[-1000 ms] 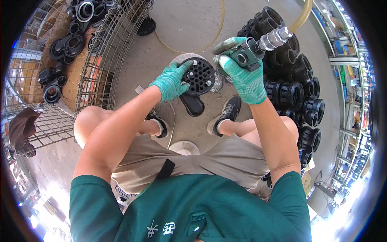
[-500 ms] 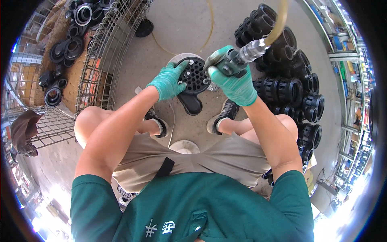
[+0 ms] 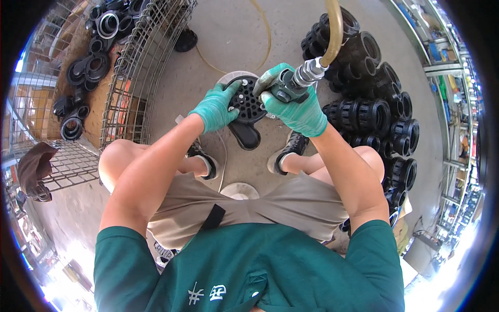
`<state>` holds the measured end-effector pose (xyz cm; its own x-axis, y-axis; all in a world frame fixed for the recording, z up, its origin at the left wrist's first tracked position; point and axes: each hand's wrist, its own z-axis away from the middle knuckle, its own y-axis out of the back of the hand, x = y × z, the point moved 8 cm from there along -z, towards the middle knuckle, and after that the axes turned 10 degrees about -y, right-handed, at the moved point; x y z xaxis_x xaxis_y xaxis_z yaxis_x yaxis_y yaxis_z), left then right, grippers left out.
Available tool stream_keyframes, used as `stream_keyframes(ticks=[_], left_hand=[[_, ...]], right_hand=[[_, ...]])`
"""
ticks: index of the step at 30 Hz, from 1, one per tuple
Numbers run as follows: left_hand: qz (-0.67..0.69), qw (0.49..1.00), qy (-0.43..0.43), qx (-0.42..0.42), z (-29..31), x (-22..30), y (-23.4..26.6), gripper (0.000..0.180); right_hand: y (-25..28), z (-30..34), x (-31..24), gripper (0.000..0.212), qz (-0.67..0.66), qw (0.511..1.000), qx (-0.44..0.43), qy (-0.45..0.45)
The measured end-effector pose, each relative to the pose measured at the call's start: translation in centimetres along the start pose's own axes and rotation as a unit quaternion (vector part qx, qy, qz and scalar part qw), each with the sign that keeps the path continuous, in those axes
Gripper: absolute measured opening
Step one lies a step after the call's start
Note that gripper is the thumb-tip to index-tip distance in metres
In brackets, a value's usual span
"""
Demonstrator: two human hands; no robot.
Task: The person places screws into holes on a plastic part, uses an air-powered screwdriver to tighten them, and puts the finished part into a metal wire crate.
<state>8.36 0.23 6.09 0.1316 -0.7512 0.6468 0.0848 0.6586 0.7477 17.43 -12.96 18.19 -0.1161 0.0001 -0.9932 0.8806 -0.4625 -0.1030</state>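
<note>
A round black part [image 3: 248,104] with a grid of holes and a rounded arm toward me sits over a pale round stand [image 3: 239,74]. My gloved left hand [image 3: 215,107] is closed on its left edge, thumb and fingers on the rim. Wrapped in my gloved right hand [image 3: 297,110] is a dark air tool [image 3: 289,86], its metal coupling [image 3: 310,72] joined to a yellowish hose [image 3: 334,31]. The tool's front end lies over the part's right edge; its tip is hidden by my fingers. Small pale spots, perhaps fasteners, show on the part.
Black ribbed fittings [image 3: 358,115] are stacked on the floor at the right, next to metal shelving [image 3: 442,72]. At the left, a wire cage [image 3: 130,73] holds black ring-shaped parts [image 3: 97,67]. A brown cloth-like piece [image 3: 36,169] hangs on wire mesh. The hose loops across the floor ahead.
My right hand and the air tool have shifted slightly left, and the hose has swung left with them. My left hand keeps its hold on the black part.
</note>
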Motion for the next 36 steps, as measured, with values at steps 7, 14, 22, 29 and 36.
stream_keyframes(ticks=[7, 14, 22, 29, 36], left_hand=[[0.002, 1.000, 0.002, -0.002, 0.1, 0.4, 0.2, 0.081], [0.019, 1.000, 0.010, -0.006, 0.0, -0.5, -0.4, 0.081], [-0.168, 0.945, -0.249, 0.130, -0.9, 9.5, 2.2, 0.044], [-0.245, 0.956, -0.157, 0.039, -3.6, 9.3, -1.3, 0.021], [-0.274, 0.948, -0.146, 0.062, -3.7, 9.1, -1.2, 0.018]], right_hand=[[0.4, -0.2, -0.3, 0.028, 0.024, 1.000, 0.010, 0.012], [0.6, -0.4, -0.7, 0.031, 0.039, 0.999, 0.023, 0.024], [4.7, -0.6, -6.3, 0.028, 0.024, 0.985, 0.165, 0.044], [6.8, -1.2, -6.0, 0.025, 0.027, 0.974, 0.212, 0.080], [7.4, -1.5, -6.7, 0.025, 0.033, 0.969, 0.232, 0.082]])
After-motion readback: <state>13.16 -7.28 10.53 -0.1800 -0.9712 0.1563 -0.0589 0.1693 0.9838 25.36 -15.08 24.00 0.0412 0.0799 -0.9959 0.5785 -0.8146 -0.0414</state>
